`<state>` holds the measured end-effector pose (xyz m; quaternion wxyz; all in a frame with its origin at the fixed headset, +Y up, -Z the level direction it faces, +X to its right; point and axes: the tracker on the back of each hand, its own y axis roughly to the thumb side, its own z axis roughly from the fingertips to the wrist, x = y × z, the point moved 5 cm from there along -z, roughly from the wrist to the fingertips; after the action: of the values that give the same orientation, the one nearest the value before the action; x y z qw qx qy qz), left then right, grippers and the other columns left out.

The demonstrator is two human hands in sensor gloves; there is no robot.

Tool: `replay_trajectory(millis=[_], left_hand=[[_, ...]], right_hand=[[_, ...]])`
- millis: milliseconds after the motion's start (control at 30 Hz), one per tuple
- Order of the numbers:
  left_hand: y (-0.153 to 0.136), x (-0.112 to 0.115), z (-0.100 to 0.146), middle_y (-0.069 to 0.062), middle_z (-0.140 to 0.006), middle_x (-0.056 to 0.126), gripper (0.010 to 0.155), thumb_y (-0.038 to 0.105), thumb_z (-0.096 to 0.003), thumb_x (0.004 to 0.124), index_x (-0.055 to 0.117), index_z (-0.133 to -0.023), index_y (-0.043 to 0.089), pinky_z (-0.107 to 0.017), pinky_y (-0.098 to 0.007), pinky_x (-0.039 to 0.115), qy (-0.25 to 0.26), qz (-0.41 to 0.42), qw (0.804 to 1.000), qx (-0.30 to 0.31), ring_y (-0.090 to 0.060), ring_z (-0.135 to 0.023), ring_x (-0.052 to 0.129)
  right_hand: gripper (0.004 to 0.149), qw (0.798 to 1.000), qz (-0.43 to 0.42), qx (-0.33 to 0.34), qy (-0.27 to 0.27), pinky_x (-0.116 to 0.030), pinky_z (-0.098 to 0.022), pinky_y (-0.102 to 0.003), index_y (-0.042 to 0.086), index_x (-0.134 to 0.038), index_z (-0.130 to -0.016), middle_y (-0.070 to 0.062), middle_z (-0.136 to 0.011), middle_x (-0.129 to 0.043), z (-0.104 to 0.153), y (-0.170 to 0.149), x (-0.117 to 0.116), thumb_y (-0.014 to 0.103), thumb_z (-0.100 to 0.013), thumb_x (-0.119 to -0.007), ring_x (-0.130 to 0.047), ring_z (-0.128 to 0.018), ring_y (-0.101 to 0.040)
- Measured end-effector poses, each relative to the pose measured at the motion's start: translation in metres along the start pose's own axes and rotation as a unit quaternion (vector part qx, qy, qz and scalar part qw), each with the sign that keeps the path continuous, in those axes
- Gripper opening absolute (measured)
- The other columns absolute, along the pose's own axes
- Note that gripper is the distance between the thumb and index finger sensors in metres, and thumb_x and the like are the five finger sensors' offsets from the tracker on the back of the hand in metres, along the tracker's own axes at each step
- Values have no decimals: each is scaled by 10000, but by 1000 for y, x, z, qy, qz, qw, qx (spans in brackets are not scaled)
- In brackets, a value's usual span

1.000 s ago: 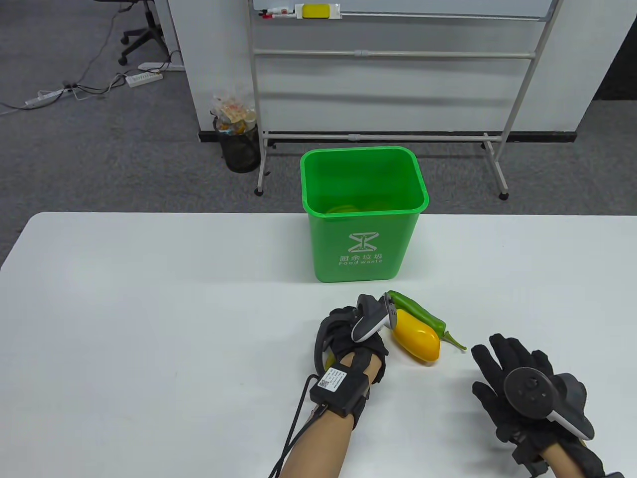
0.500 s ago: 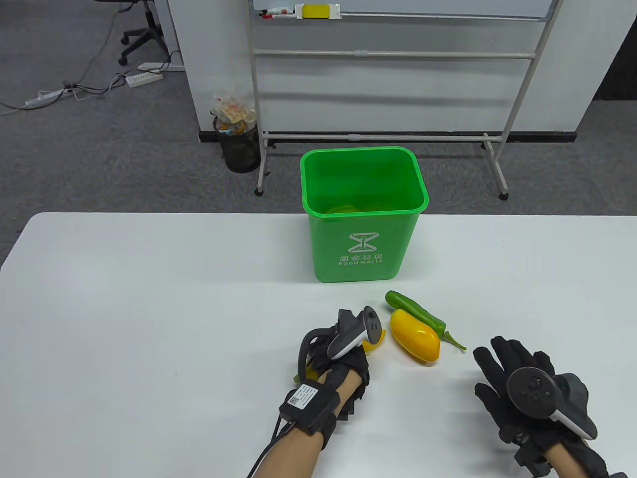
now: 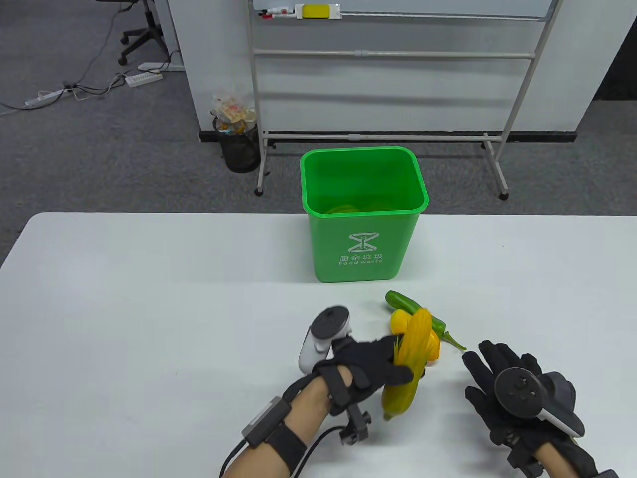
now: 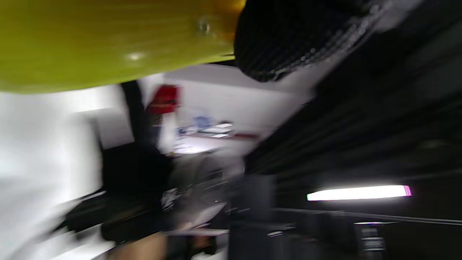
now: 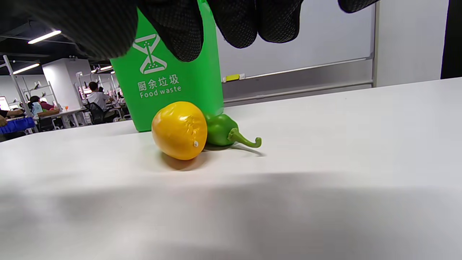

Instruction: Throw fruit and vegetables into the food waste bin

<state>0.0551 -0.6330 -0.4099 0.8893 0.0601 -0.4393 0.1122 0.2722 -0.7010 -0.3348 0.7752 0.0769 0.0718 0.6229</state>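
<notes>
My left hand [image 3: 380, 367] grips a yellow corn cob [image 3: 409, 361] and holds it above the table, palm turned toward the right. In the blurred left wrist view the cob [image 4: 108, 39] fills the top left beside a gloved finger [image 4: 288, 36]. A yellow fruit [image 3: 396, 318] and a green chili pepper [image 3: 415, 309] lie on the table behind the cob; both show in the right wrist view, the fruit [image 5: 179, 130] in front of the pepper [image 5: 220, 130]. The green food waste bin [image 3: 363, 239] stands beyond them. My right hand [image 3: 497, 378] rests open and empty on the table, right of them.
The bin holds some yellow items [image 3: 348, 209] at its bottom. The white table [image 3: 149, 308] stretches left and right of the bin. A whiteboard stand [image 3: 388, 134] and a black mesh basket [image 3: 241, 147] are on the floor behind.
My left hand has turned over and lifted the corn cob off the table, moving right toward the yellow fruit. My right hand has shifted slightly left.
</notes>
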Motion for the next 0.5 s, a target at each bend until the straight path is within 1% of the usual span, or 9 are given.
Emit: replay_trajectory(millis=[67, 100, 167, 233, 267, 333, 367, 400, 500], left_hand=[[73, -30, -34, -208, -1102, 497, 803, 354, -482, 834, 350, -1065, 89, -718, -684, 541, 85, 22, 991, 97, -491, -989, 646], [94, -45, -44, -202, -1121, 439, 816, 436, -504, 776, 295, -1070, 97, -731, -663, 528, 124, 22, 986, 106, -482, -1024, 588], [118, -85, -65, -267, -1122, 170, 978, 572, -495, 701, 80, -1044, 54, -722, -712, 393, 215, -13, 976, 30, -549, -1049, 337], [108, -96, -64, -313, -1105, 193, 995, 605, -487, 681, 100, -1039, 15, -708, -721, 417, 234, -86, 965, -82, -593, -1021, 364], [98, -98, -59, -330, -1107, 210, 997, 617, -489, 678, 131, -1047, -1, -700, -728, 430, 237, -109, 959, -108, -615, -1011, 375], [80, -100, -50, -371, -1084, 224, 1019, 637, -482, 670, 147, -1038, -38, -665, -732, 462, 233, -110, 959, -118, -641, -974, 409], [61, -106, -38, -384, -1079, 174, 1034, 646, -487, 657, 113, -1032, -44, -670, -740, 432, 232, -74, 959, -142, -658, -976, 358], [53, -109, -33, -387, -1070, 119, 1045, 648, -499, 639, 57, -1021, -46, -676, -741, 397, 226, -50, 964, -131, -659, -976, 316], [39, -119, -14, -378, -1077, 152, 1020, 638, -502, 640, 90, -1035, -36, -672, -739, 406, 260, -2, 960, -102, -653, -973, 342]], right_hand=[[712, 1000, 3, 0, 9, -363, -727, -755, 246, -576, -1065, -122, -1151, -463, -1, 1, -4, 515, -423, -727, -498, -1104, -434], [713, 1000, 5, -1, 12, -365, -727, -755, 248, -574, -1065, -115, -1152, -463, -1, 2, -6, 516, -423, -726, -498, -1105, -431], [713, 1000, 2, -3, 18, -368, -726, -754, 245, -574, -1065, -118, -1152, -463, -3, 2, -9, 516, -423, -726, -500, -1103, -432], [714, 1000, 0, -8, 22, -369, -725, -754, 246, -572, -1065, -121, -1151, -460, -2, 2, -10, 517, -422, -726, -499, -1102, -433], [716, 1000, -3, -8, 19, -370, -726, -753, 247, -568, -1067, -117, -1153, -457, -2, 2, -8, 517, -423, -726, -495, -1105, -432], [718, 1000, -14, -10, 13, -372, -727, -752, 245, -568, -1068, -120, -1152, -458, -2, 0, -5, 515, -422, -729, -495, -1105, -434], [717, 1000, -23, -12, 13, -373, -726, -752, 242, -569, -1067, -122, -1152, -456, -2, -1, -4, 512, -422, -730, -496, -1103, -437], [717, 1000, -23, -12, 12, -375, -726, -752, 241, -568, -1067, -123, -1152, -457, -2, -2, -4, 512, -423, -730, -498, -1101, -438], [716, 1000, -16, -12, 17, -381, -725, -750, 242, -571, -1066, -125, -1151, -461, -1, 0, -6, 513, -423, -729, -504, -1100, -438]])
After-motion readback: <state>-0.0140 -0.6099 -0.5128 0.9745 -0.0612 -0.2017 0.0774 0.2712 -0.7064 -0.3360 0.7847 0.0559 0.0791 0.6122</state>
